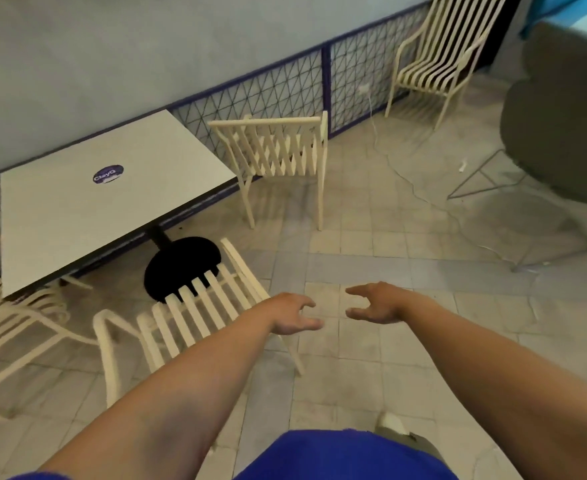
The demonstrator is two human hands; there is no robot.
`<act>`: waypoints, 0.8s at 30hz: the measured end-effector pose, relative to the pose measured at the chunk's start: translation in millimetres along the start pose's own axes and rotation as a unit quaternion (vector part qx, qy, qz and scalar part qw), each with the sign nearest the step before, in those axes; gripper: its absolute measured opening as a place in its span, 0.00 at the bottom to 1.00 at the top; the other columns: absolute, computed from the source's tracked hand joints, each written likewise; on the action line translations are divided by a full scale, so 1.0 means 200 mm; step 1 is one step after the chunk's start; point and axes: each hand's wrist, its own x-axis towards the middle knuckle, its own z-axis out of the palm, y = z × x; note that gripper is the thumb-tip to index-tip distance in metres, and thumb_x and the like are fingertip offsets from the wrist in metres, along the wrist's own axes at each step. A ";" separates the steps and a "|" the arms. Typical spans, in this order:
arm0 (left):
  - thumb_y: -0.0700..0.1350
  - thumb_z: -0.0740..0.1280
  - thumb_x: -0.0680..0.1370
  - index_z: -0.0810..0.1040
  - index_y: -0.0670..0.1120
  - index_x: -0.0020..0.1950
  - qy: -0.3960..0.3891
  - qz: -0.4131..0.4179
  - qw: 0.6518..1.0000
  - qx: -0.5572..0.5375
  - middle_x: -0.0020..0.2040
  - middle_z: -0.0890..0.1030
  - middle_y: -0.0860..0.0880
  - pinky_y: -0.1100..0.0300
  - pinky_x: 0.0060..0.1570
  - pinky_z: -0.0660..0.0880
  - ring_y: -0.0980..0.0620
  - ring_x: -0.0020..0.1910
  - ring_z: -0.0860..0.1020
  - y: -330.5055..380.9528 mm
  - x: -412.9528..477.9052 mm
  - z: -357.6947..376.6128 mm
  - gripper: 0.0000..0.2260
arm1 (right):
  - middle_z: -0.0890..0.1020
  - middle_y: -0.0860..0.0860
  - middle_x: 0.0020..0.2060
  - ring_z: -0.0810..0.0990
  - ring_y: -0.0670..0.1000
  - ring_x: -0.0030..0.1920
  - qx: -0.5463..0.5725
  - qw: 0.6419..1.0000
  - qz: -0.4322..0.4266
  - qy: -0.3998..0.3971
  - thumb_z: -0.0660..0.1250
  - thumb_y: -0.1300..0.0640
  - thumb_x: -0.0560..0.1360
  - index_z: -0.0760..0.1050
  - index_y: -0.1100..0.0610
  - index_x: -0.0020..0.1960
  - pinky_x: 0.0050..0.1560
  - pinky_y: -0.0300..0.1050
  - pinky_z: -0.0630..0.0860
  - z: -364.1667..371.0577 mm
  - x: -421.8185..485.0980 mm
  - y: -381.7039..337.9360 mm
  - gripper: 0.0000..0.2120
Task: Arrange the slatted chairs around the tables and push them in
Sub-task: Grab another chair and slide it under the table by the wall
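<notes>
A white square table on a black pedestal stands at the left by the wall. A cream slatted chair sits at its near side, just left of my left hand. Another slatted chair stands at the table's right end, facing it. A third, an armchair, shows partly at the table's left edge. A fourth slatted armchair stands apart at the back right by the fence. My right hand hovers over the floor. Both hands are open, fingers curled, holding nothing.
A blue wire-mesh fence runs along the grey wall. A large grey cushioned chair on a wire frame fills the right side. A white cable trails across the tiled floor. My shoe shows below.
</notes>
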 end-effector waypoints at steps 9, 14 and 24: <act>0.70 0.65 0.74 0.67 0.56 0.77 0.006 -0.032 0.999 -0.023 0.75 0.71 0.50 0.51 0.70 0.66 0.48 0.72 0.69 0.45 0.37 -0.09 0.34 | 0.63 0.50 0.77 0.63 0.54 0.75 -0.009 0.999 -0.014 -0.028 0.61 0.36 0.78 0.57 0.48 0.79 0.74 0.51 0.59 -0.29 0.08 0.55 0.35; 0.70 0.66 0.73 0.68 0.56 0.77 -0.003 -0.053 0.998 -0.040 0.75 0.70 0.49 0.50 0.71 0.66 0.48 0.72 0.70 0.46 0.51 -0.19 0.36 | 0.65 0.49 0.76 0.65 0.54 0.75 0.004 0.999 -0.017 -0.042 0.61 0.35 0.76 0.58 0.46 0.79 0.73 0.51 0.61 -0.43 0.23 0.67 0.35; 0.70 0.65 0.73 0.68 0.56 0.76 0.009 -0.061 0.997 -0.051 0.75 0.71 0.50 0.49 0.70 0.67 0.48 0.72 0.70 0.22 1.07 -0.61 0.34 | 0.63 0.50 0.77 0.64 0.55 0.75 -0.018 0.997 -0.043 -0.058 0.60 0.35 0.77 0.57 0.47 0.79 0.74 0.51 0.60 -0.80 0.88 0.70 0.35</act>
